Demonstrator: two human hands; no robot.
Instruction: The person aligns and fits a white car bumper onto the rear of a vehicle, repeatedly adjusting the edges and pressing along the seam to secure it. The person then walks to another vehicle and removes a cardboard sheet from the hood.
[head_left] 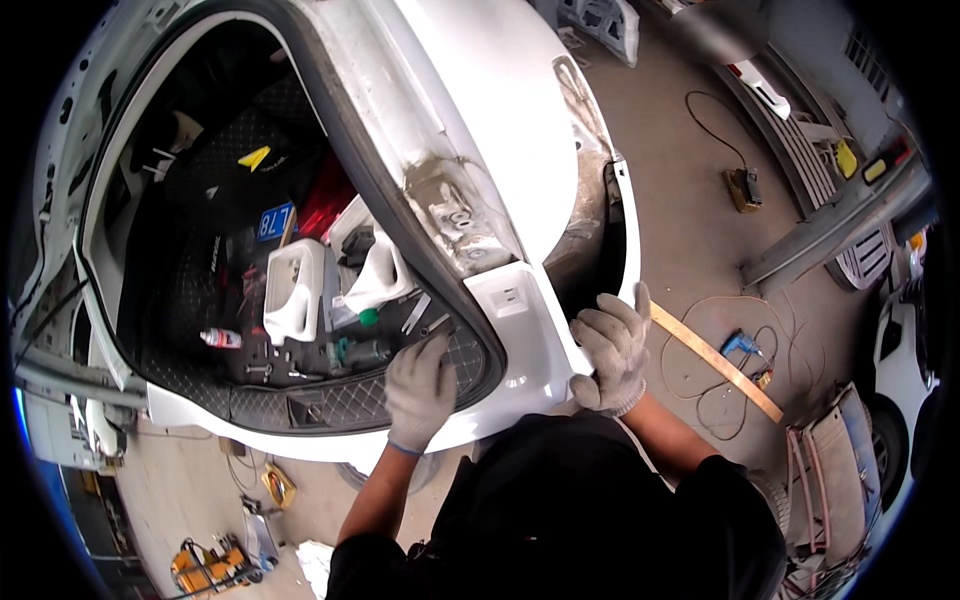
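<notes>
My left hand (pixel 420 393), in a pale knit glove, is over the rear sill of a white car's open boot. Its fingers reach inward beside a teal power tool (pixel 362 353), and nothing shows in its grasp. At the car's right rear corner, my right hand (pixel 612 352), gloved alike, has its fingers curled over the edge of the white bumper (pixel 630 225), thumb lower down. A gap separates the bumper's corner from the body. Above it the bare lamp recess (pixel 455 215) shows dirty metal.
The boot holds white plastic housings (pixel 295 290), a red tail lamp (pixel 325 205), a blue plate (pixel 277 222), a spray can (pixel 221 339) and several hand tools. On the floor at right lie a wooden strip (pixel 715 362), a blue drill (pixel 740 343) and cords. A lift arm (pixel 830 225) stands beyond.
</notes>
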